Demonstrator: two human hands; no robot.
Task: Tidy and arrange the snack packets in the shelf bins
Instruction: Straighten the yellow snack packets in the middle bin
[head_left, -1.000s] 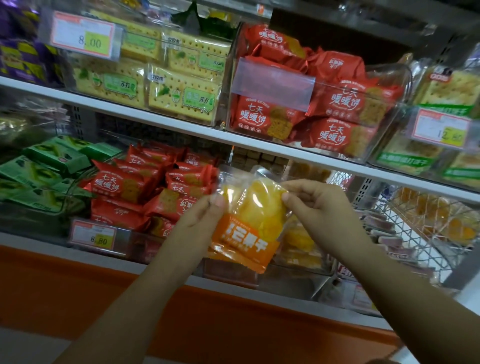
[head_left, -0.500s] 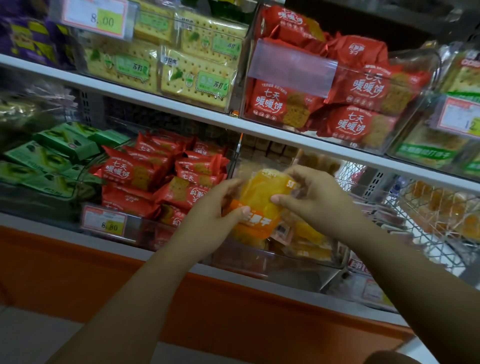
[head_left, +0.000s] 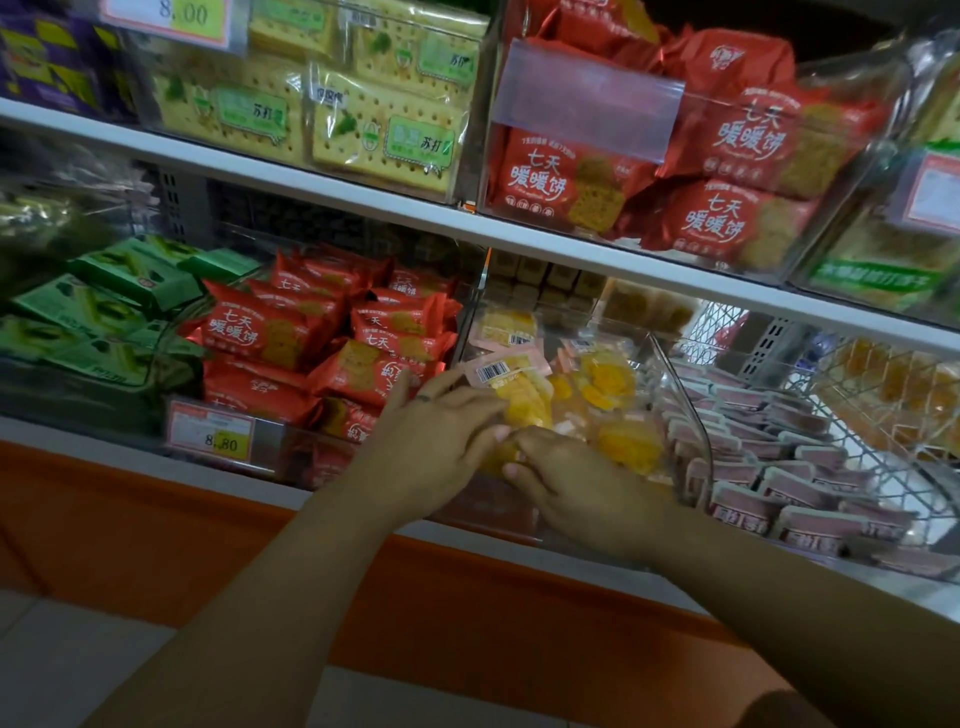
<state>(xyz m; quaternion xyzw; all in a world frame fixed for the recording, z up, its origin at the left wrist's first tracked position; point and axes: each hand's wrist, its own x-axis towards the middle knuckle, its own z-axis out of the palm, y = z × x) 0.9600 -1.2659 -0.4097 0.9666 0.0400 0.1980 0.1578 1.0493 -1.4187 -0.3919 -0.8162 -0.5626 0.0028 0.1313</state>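
Both left hand (head_left: 434, 439) and right hand (head_left: 579, 486) pinching yellow packet (head_left: 522, 408), long axis front-to-back, barcode end rearward

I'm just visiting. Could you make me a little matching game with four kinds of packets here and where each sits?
1 green packets
2 soda cracker packets
3 yellow packets
4 pink packets

A at the left hand and right hand
B upper shelf
C lower shelf, far left
D lower shelf, right of both hands

Pairs: 1-C, 2-B, 3-A, 4-D

The far upper-left price tag (head_left: 171, 18) reads "8.00"; the near lower price tag (head_left: 213, 434) reads "8.80"; red packets (head_left: 550, 176) say "七天暖暖饼"; yellow cracker packets (head_left: 384, 130) say "苏打".
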